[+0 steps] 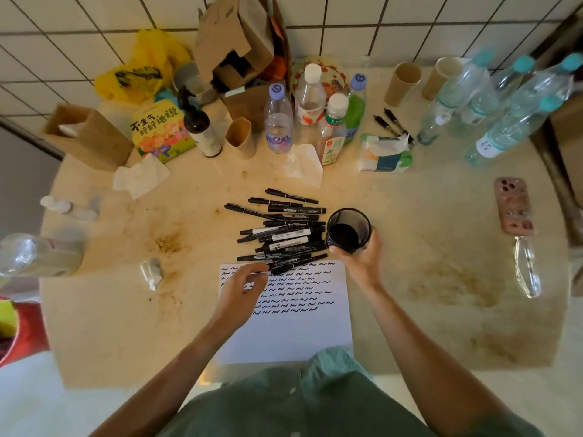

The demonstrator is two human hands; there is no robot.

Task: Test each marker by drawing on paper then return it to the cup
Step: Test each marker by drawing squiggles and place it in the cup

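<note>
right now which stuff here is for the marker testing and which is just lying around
For the job: pile of markers, black cup, paper.
Lying about: water bottles, tissue pack, phone, cardboard boxes, yellow bag.

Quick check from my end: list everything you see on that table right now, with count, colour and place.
markers: a pile, too overlapped to count, black, centre, above the paper
paper: one, white, rows of black squiggles, near edge
cup: one, black, looks empty, right of the pile
plastic bottles: several, clear, back and right
paper cups: several, brown, back
tissue pack: one, white and green, back right
phone: one, pink case, far right
pump bottle: one, dark top, back left
book: one, yellow-green, back left
cardboard box: one, brown, back
left hand: pinching a marker at the pile's near end
right hand: gripping the cup
</note>
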